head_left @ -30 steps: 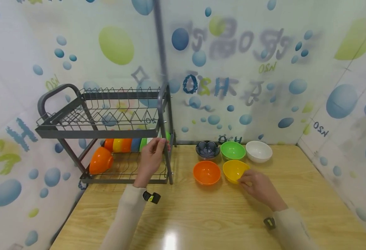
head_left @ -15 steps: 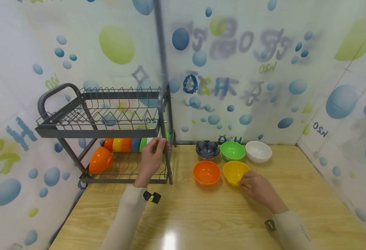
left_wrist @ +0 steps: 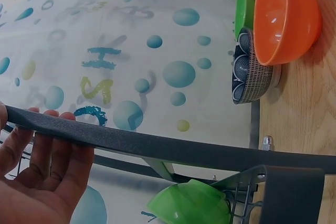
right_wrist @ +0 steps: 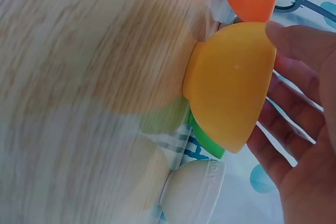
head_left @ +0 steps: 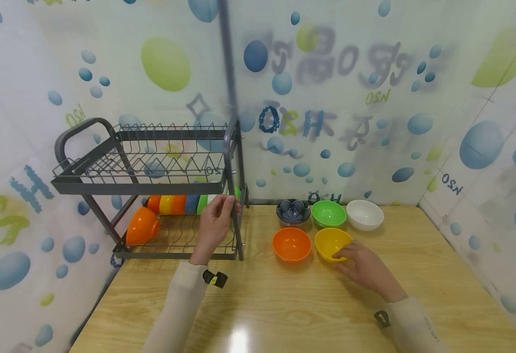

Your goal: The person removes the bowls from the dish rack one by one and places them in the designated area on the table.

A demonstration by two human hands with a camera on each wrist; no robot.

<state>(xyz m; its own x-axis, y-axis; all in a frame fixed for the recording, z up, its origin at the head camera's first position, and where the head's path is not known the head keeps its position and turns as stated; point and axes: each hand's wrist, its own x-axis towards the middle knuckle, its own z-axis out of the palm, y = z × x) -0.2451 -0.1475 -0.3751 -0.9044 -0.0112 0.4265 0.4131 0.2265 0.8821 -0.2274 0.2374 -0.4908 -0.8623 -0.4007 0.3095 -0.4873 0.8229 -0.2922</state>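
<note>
In the head view my left hand (head_left: 215,223) grips the front right upright of a dark two-tier dish rack (head_left: 143,188); the left wrist view shows its fingers curled about the bar. My right hand (head_left: 368,269) is at the near right rim of a yellow bowl (head_left: 328,240), which stands upright on the table. Its fingers reach over the rim, spread from the thumb. In the right wrist view the thumb (right_wrist: 294,40) lies at the yellow bowl's edge, with gaps between the loose fingers. Left of this bowl stands an orange bowl (head_left: 291,244).
Behind stand a dark patterned bowl (head_left: 293,212), a green bowl (head_left: 328,214) and a white bowl (head_left: 365,214), near the wall. On the rack's lower tier, an orange bowl (head_left: 142,226) leans at the left, before a row of several coloured dishes (head_left: 171,205).
The right fingers have parted from the thumb and now reach further over the yellow bowl's rim. That bowl has settled slightly toward me. The left hand keeps its hold on the rack.
</note>
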